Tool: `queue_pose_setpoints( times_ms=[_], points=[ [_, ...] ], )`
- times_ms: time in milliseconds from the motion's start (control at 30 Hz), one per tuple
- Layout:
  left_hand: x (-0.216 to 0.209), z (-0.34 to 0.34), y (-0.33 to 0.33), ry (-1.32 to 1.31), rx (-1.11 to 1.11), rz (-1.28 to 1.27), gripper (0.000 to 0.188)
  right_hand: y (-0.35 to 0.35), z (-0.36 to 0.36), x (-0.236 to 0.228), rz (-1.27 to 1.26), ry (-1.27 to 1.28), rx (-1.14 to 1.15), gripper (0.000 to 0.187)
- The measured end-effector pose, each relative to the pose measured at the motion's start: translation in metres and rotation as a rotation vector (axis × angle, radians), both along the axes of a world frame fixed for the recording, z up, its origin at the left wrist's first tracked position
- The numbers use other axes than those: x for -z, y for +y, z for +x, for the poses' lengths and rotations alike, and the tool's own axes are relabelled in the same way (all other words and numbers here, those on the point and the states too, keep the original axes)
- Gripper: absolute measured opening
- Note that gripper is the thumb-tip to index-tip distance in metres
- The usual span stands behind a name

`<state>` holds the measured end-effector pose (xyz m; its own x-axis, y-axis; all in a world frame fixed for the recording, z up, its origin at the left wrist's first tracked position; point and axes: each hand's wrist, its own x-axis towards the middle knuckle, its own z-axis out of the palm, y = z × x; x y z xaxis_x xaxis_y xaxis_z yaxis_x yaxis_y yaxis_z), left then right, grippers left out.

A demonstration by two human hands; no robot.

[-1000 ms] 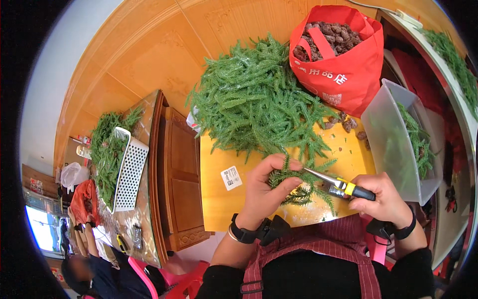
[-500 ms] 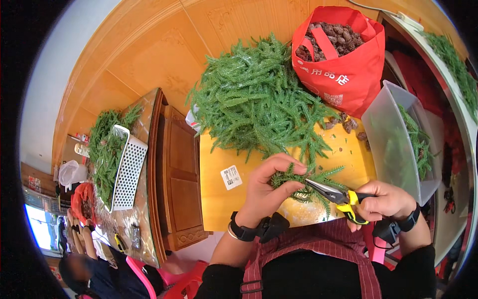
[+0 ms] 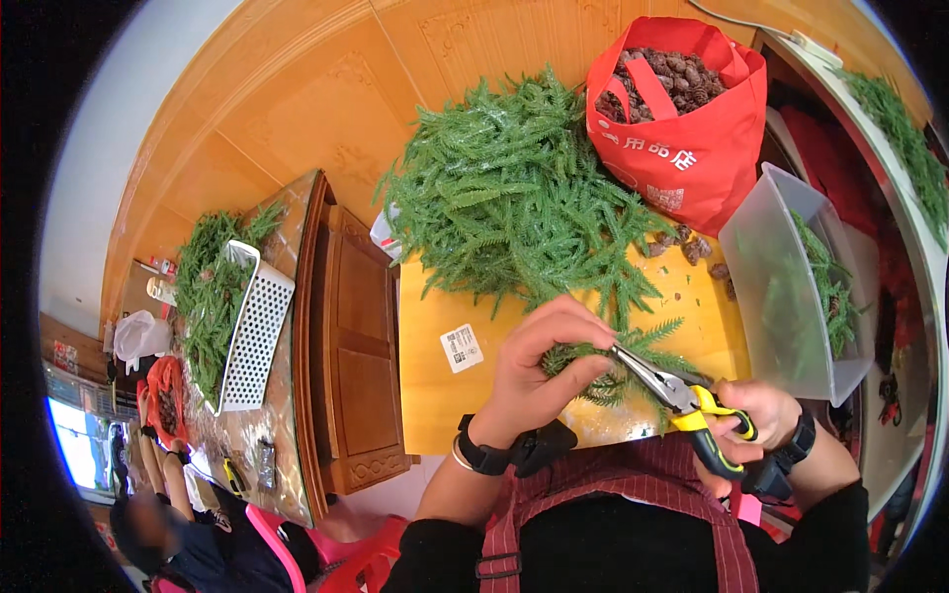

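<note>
My left hand pinches a green artificial pine sprig between thumb and fingers. The sprig's needles fan out to the right of the fingertips. Long-nose pliers with yellow and black handles are in my right hand, whose fingers wrap the handles. The tips of the jaws reach the sprig beside my left fingertips. Whether they grip a stem there, I cannot tell. Just beyond my hands lies a big heap of pine sprigs on the yellow table.
At the far right stands a red bag full of pine cones. Loose cones lie below it. A clear plastic bin with greenery is on the right. Left, a person sits at another table with a white basket.
The plier handles now stand wider apart, and my right hand has dropped slightly toward me. My left hand keeps its pinch on the sprig in nearly the same place.
</note>
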<state>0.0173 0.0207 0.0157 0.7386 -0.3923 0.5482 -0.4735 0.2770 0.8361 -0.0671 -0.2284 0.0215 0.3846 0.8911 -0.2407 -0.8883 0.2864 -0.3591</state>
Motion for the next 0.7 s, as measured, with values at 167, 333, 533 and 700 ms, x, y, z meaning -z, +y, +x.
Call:
queue_pose_setpoints(
  times_ms=[167,333,533,700],
  points=[
    [0.001,-0.004,0.002,0.03,-0.026,-0.02,0.015,0.006,-0.002,-0.002,0.178,-0.06,-0.054,0.045],
    [-0.005,-0.006,0.0,-0.105,-0.119,0.096,0.015,0.004,-0.009,-0.003,0.338,0.024,-0.057,0.051],
    [-0.005,-0.009,0.0,-0.071,-0.14,0.03,0.019,0.006,-0.01,-0.016,-0.05,-0.369,0.037,0.049],
    [-0.006,-0.014,-0.002,-0.033,-0.187,0.023,0.019,0.013,-0.008,-0.034,-0.268,-0.638,0.087,0.045]
  ],
)
